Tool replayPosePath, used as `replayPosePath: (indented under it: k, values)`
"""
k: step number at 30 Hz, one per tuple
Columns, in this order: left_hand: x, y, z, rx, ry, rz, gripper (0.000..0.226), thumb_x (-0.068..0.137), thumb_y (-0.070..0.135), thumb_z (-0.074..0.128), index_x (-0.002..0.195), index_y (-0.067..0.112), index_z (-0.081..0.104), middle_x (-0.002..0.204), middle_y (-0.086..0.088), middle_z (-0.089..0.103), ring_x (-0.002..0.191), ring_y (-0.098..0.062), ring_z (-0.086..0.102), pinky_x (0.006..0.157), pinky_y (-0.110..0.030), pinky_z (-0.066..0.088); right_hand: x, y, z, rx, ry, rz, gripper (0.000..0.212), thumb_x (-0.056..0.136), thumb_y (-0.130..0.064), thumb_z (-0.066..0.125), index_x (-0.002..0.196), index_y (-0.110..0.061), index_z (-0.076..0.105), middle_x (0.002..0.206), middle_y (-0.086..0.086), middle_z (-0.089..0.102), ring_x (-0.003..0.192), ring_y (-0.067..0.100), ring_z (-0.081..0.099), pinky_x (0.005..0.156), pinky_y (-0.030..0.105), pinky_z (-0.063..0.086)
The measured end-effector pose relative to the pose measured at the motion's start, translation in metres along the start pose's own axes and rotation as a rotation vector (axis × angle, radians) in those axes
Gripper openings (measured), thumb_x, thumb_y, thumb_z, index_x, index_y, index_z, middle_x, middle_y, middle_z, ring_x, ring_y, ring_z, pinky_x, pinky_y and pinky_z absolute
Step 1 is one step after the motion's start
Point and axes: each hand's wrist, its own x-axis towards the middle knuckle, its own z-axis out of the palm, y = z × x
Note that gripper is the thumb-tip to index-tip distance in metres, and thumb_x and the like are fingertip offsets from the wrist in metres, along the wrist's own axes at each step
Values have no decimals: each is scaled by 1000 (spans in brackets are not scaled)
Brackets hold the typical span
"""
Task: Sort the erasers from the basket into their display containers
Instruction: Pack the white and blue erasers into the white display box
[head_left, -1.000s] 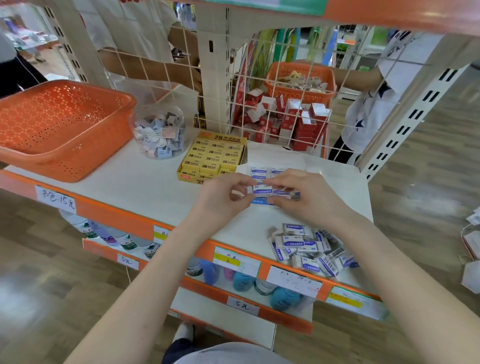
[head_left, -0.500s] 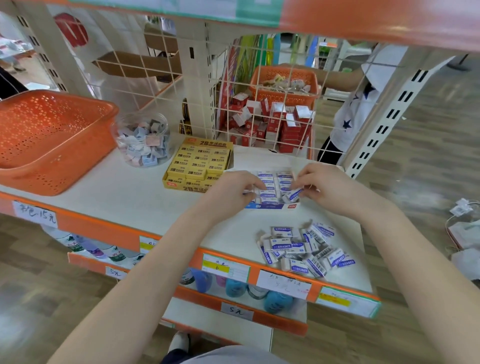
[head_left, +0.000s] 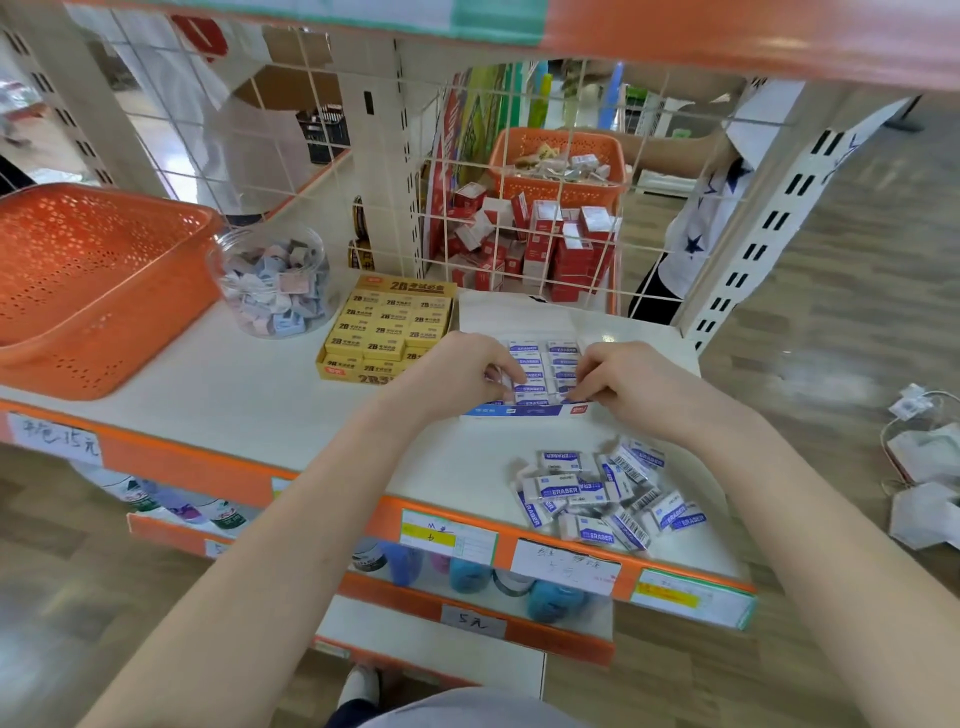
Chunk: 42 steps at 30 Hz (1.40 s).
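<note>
A blue-fronted display box (head_left: 524, 411) of white-and-blue erasers (head_left: 540, 358) lies on the white shelf (head_left: 249, 395). My left hand (head_left: 457, 371) is at the box's left side, its fingertips pinching an eraser in the front row. At the right side, my right hand (head_left: 623, 382) has its fingers curled down on the front-row erasers. A loose pile of the same erasers (head_left: 597, 493) lies near the shelf's front edge, right of my arms. The orange basket (head_left: 88, 280) stands at the far left.
A yellow box of 2B erasers (head_left: 384, 332) sits left of the display box, with a clear jar of small erasers (head_left: 272, 283) beside it. Behind a wire grid (head_left: 519, 208) are red boxes and a second orange basket. A person stands at the right rear.
Both hands have closed in a little on the front row of the display box. The view has shifted slightly; the loose pile has not moved.
</note>
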Motion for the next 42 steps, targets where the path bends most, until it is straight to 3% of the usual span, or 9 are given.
replayPosePath:
  k: [7,11,16,20,25,31,36,39,42]
  values:
    - [1,8,-2,45,-64,-48,32,89,12,63,116,29,66,104,4,64,92,-11,58,87,-26,48,-4,7,-3,-15,-81,54,46,90,0,44,116,-31,67,111,-7,55,107,19,42,93,36,37]
    - [3,20,-4,161,-90,-53,42,92,4,51,125,27,60,112,3,61,97,-12,55,85,-24,46,-14,10,2,49,-63,7,54,87,10,39,124,-23,62,121,-2,56,108,22,42,92,25,32]
    - [6,28,2,198,-90,44,34,93,17,58,125,30,60,126,7,57,114,-13,51,87,-19,35,-21,13,7,25,-10,-4,58,84,11,37,127,-22,59,132,-3,55,109,19,39,90,18,27]
    - [10,32,12,105,-84,92,29,92,20,60,120,27,64,126,5,58,119,-15,49,100,-28,37,-21,9,6,-28,-10,16,57,85,7,37,129,-24,57,134,-9,54,110,20,41,96,32,37]
    - [17,36,14,100,-91,166,27,90,18,62,117,21,67,117,-1,61,109,-17,54,95,-26,37,-23,10,18,23,14,37,57,83,7,39,129,-21,57,133,-3,53,112,24,42,96,39,39]
    - [22,36,18,87,-74,141,19,89,21,65,106,23,71,112,2,61,102,-16,55,89,-28,42,-34,19,15,236,9,82,66,81,14,35,132,-23,55,133,0,54,125,17,41,99,13,26]
    - [28,39,15,113,-114,119,14,88,24,65,102,25,69,100,6,56,92,-15,51,81,-27,41,-54,18,15,417,100,120,60,86,11,38,129,-27,55,132,-9,53,118,0,42,92,-2,24]
    - [33,42,12,101,-173,105,17,89,21,64,105,25,67,93,13,47,84,-10,46,75,-23,34,-61,18,15,488,231,172,46,88,3,49,120,-27,63,118,-13,61,108,-1,52,89,-1,31]
    - [37,40,11,87,-196,111,18,88,21,66,105,26,66,99,13,49,82,-9,46,75,-22,35,-68,22,13,488,199,221,34,86,-16,64,114,-36,64,98,-21,61,87,-3,55,74,7,37]
